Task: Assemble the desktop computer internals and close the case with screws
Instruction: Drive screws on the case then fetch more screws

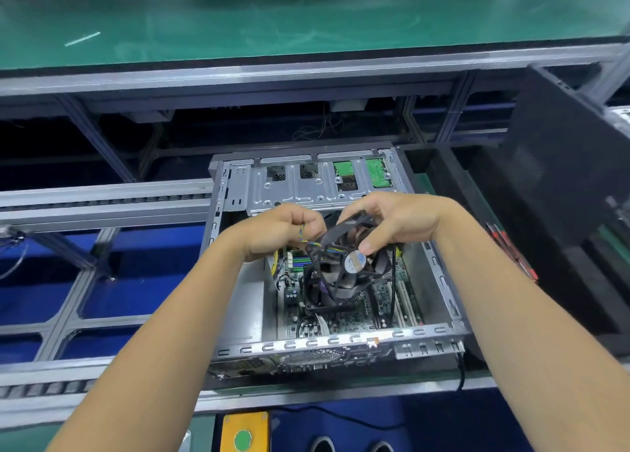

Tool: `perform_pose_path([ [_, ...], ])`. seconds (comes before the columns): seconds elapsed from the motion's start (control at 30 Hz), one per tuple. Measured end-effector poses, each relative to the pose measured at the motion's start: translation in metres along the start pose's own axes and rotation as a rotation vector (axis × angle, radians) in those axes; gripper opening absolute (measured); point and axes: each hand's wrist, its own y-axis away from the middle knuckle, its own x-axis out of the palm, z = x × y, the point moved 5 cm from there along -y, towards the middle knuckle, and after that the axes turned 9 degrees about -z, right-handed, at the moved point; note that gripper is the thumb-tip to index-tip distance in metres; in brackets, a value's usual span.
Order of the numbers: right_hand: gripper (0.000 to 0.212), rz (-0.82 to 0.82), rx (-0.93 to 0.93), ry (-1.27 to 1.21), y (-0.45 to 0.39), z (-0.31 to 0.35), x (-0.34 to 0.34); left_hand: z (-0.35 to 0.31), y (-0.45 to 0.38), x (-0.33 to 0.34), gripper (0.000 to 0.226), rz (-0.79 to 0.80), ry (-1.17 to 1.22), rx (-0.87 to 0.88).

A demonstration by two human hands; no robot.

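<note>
An open desktop case (327, 344) lies on its side on the line, its motherboard (385, 301) exposed. Above the black heatsink (324, 298) in the case's middle, a black cooling fan (344, 257) with a round label is held tilted. My right hand (399, 221) grips the fan's upper edge, thumb on its face near the label. My left hand (283, 230) pinches the fan's thin coloured cable (312, 243) just left of the fan. A metal drive cage (306, 189) spans the case's far end.
A black side panel (562, 165) leans at the right. Red-handled tools (511, 254) lie beside the case on the right. A yellow box with a green button (243, 434) sits below the line's front rail. A green conveyor belt (272, 25) runs behind.
</note>
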Motion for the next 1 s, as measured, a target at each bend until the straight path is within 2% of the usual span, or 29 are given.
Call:
perform_pose_path([
  [0.1, 0.029, -0.042, -0.031, 0.201, -0.007, -0.004, 0.017, -0.006, -0.001, 0.003, 0.023, -0.052, 0.152, -0.018],
  [0.2, 0.020, -0.063, -0.046, 0.337, -0.010, -0.004, 0.033, -0.012, -0.005, 0.010, 0.033, -0.068, 0.010, -0.039],
  [0.23, 0.027, -0.055, -0.050, 0.354, -0.009, -0.003, 0.038, -0.013, -0.006, 0.012, 0.035, -0.083, -0.001, -0.066],
  [0.3, 0.041, -0.015, -0.043, 0.328, -0.007, -0.001, 0.046, -0.017, -0.006, 0.011, 0.034, -0.129, -0.108, -0.111],
  [0.43, 0.034, -0.138, -0.031, 0.285, -0.004, -0.004, 0.044, -0.033, -0.009, 0.015, 0.030, -0.161, -0.448, -0.105],
  [0.5, 0.016, -0.139, -0.029, 0.218, -0.001, -0.009, 0.042, -0.038, -0.010, 0.017, 0.019, -0.175, -0.447, -0.113],
  [0.53, 0.012, -0.141, -0.030, 0.203, 0.001, -0.009, 0.042, -0.038, -0.008, 0.017, 0.014, -0.178, -0.399, -0.125],
  [0.57, 0.018, -0.150, -0.033, 0.198, 0.004, -0.009, 0.041, -0.037, -0.006, 0.016, 0.015, -0.178, -0.333, -0.138],
  [0.67, 0.024, -0.197, -0.017, 0.164, 0.010, -0.015, 0.036, -0.027, 0.003, 0.013, 0.026, -0.082, -0.194, -0.200],
  [0.77, 0.040, -0.237, -0.016, 0.102, 0.011, -0.020, 0.035, -0.016, 0.013, 0.014, 0.050, 0.076, -0.315, -0.276],
  [0.83, 0.030, -0.221, -0.014, 0.094, 0.010, -0.023, 0.039, -0.011, 0.018, 0.016, 0.066, 0.118, -0.363, -0.300],
  [0.93, 0.026, -0.161, 0.008, 0.049, 0.011, -0.030, 0.048, -0.005, 0.023, 0.018, 0.078, 0.114, -0.299, -0.332],
  [1.0, 0.014, -0.100, 0.022, -0.040, 0.015, -0.034, 0.053, -0.003, 0.026, 0.021, 0.091, 0.119, -0.259, -0.338],
])
